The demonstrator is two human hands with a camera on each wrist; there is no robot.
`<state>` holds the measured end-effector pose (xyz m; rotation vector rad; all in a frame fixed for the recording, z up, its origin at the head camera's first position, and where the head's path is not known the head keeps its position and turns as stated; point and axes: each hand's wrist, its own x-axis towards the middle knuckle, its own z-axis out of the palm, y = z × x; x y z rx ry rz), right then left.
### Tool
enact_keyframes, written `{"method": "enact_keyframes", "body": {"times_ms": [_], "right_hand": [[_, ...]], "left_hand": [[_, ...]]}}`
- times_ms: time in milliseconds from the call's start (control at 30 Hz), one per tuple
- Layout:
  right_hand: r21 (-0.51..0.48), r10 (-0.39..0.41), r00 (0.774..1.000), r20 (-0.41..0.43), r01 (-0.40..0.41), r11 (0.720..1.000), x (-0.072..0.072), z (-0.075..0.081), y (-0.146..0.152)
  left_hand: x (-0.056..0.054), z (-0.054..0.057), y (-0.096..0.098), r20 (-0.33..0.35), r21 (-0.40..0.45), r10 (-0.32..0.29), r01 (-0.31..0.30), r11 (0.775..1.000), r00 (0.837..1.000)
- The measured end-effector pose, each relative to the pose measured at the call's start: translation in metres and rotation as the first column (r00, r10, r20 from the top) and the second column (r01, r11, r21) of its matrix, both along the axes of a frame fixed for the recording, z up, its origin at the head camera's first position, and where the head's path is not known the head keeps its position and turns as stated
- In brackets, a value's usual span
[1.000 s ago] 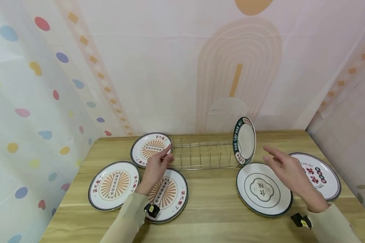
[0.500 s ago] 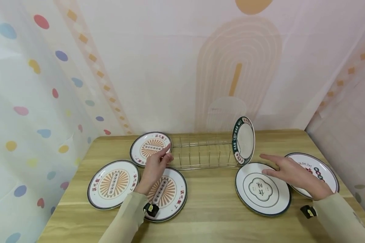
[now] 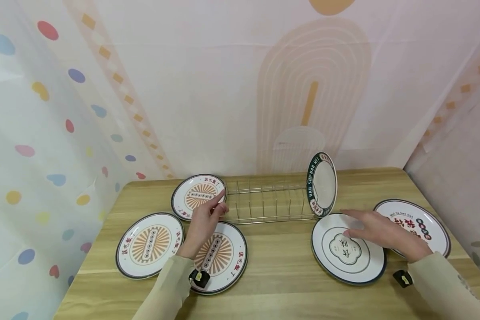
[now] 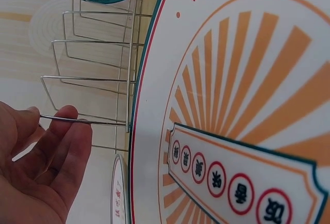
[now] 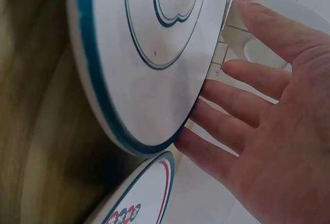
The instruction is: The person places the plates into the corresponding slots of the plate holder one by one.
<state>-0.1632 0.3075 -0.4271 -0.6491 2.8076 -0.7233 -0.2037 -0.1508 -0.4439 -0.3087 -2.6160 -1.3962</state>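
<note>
- Desk (image 3: 280, 275): from where I am standing, the layout is staying unchanged. The surface is showing pale wood grain, with rounded back corners.
- Rack (image 3: 270, 220): is holding position along the desk's back edge. Thin, shiny metal wire is forming a long frame with upright dividers.
- Flat plates: glossy, white and round, all staying put. A left sunburst plate (image 3: 150, 245) is lying near the desk's left edge, a back sunburst plate (image 3: 196, 193) toward the back edge, and a front sunburst plate (image 3: 226, 253) nearer the front. A red-lettered plate (image 3: 418, 222) is lying near the right edge.
- Cartouche plate (image 3: 345, 250): is lying between the desk's center and right edge; a dark teal rim is enclosing a flower-shaped outline.
- Standing plate (image 3: 324, 184): is resting on edge at the rack's right end, showing a green lettered band.
- Right hand (image 3: 378, 229): is lowering over the cartouche plate, apparently bringing it within reach. Fingers are extending, thumb apart, grasp wide, nothing held; I cannot tell whether fingertips are touching the rim.
- Left hand (image 3: 204, 222): is still pinching the rack's left end wire, seemingly bracing it.
</note>
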Motion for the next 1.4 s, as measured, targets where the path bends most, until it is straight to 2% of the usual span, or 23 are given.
{"method": "enact_keyframes", "body": {"times_ms": [333,500,733,900,1100,1400], "right_hand": [[-0.020,0.010,1.000,-0.019,-0.011,1.000,0.012,-0.004,-0.003],[-0.028,-0.016,1.000,-0.013,0.016,0.999,0.021,-0.008,-0.005],[-0.011,-0.057,0.998,-0.001,0.057,0.998,0.028,-0.013,-0.007],[-0.018,-0.087,0.995,0.057,0.088,0.996,0.031,-0.017,-0.008],[-0.071,-0.076,0.987,0.143,0.087,0.994,0.035,-0.020,-0.008],[-0.162,-0.031,0.987,0.155,0.057,0.985,0.043,-0.017,-0.004]], "left_hand": [[0.001,0.001,0.001,0.017,0.035,-0.004,0.003,0.999,1.000],[0.001,0.000,0.001,0.011,0.004,0.007,-0.007,1.000,1.000],[0.001,0.000,0.001,0.021,0.019,0.007,-0.007,1.000,1.000],[0.000,0.001,0.001,0.015,0.012,0.008,-0.008,1.000,1.000],[0.000,0.001,0.001,0.021,0.023,0.003,-0.004,1.000,1.000],[0.000,0.000,0.001,0.026,0.034,0.005,-0.006,0.999,1.000]]}}
